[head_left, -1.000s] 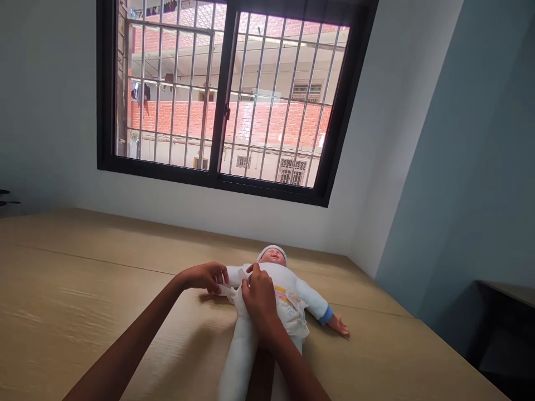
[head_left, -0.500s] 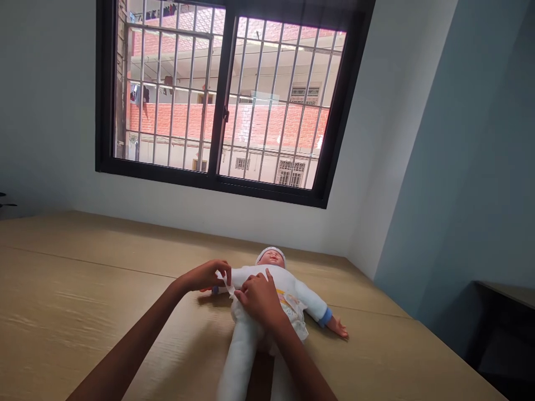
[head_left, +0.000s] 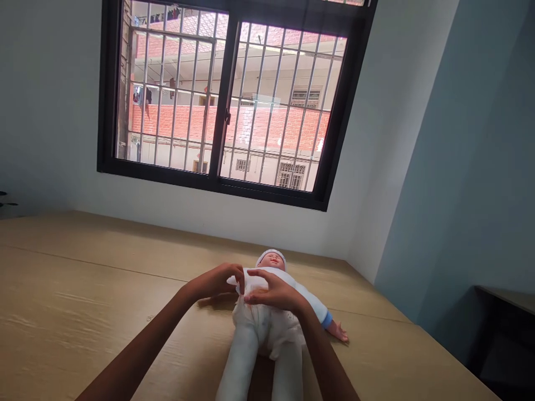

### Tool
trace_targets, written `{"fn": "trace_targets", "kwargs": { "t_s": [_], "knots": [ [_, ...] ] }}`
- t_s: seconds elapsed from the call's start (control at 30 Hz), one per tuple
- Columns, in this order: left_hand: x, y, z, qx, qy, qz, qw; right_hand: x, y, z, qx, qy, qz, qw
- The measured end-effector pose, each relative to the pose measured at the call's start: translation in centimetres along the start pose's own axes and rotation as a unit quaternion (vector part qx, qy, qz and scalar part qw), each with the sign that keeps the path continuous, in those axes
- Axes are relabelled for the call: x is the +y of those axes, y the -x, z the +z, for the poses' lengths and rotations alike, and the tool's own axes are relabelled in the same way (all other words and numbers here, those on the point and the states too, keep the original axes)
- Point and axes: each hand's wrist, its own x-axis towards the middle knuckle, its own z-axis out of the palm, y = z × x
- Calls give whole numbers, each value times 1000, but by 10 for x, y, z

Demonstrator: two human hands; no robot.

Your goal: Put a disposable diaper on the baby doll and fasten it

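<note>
A pale wood-look bench point(head_left: 104, 284), faintly grained and seamed, fills the lower frame. Above it, a dark-framed window point(head_left: 224, 111) with thin metal bars takes the upper centre; a dark, angular piece of furniture point(head_left: 501, 340) stands at lower right. The doll point(head_left: 243, 356), plump and white-clothed, lies face up at lower centre, wearing a crinkled whitish diaper point(head_left: 286, 328). The right hand point(head_left: 276, 292) blocks part of its torso, thumb and fingers spread wide, thumb against the diaper's upper edge. The left hand point(head_left: 219, 280) hides one doll arm, fingers curled beside a thin white tab point(head_left: 231, 280); whether they pinch it, I cannot tell.
</note>
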Motion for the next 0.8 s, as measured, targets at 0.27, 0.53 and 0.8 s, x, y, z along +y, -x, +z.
{"fn": "trace_targets", "kwargs": {
  "t_s": [0.27,0.53,0.8],
  "knots": [
    [6,0,2,10,10,1,1000,15,1,-19,-39,83,34,995],
    [23,-10,10,79,84,13,993,8,1,-10,-39,70,47,996],
    [-34,5,5,-52,-77,-284,954,10,3,-10,-18,44,34,998]
  ]
}}
